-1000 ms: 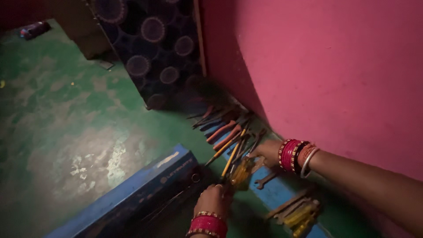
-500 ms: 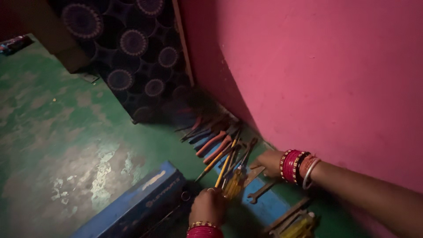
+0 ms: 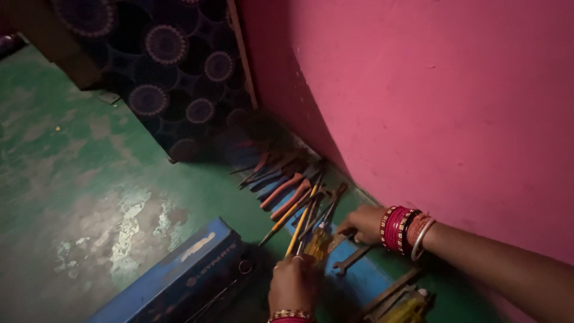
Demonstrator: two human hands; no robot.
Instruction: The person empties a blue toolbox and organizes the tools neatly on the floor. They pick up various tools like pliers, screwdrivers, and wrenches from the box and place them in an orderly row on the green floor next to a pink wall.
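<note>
Against the pink wall (image 3: 430,90), on the floor (image 3: 89,155), the left hand (image 3: 293,284) gripped a yellow screwdriver (image 3: 317,242). The right hand (image 3: 365,221) pressed curled fingers onto a spanner (image 3: 353,258); the crowded pliers (image 3: 287,191) beside them could have been knocked askew.

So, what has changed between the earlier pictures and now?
Mostly the view shifted; the tools lie as before. The left hand stays on the yellow-handled screwdrivers, and the right hand stays among the tools by the spanner. No clear taking or letting go. Blue box unmoved.

A home corner used for repairs: worn green floor (image 3: 89,179), pink wall (image 3: 418,101), patterned curtain (image 3: 179,78), hand tools (image 3: 293,191) laid out.
</note>
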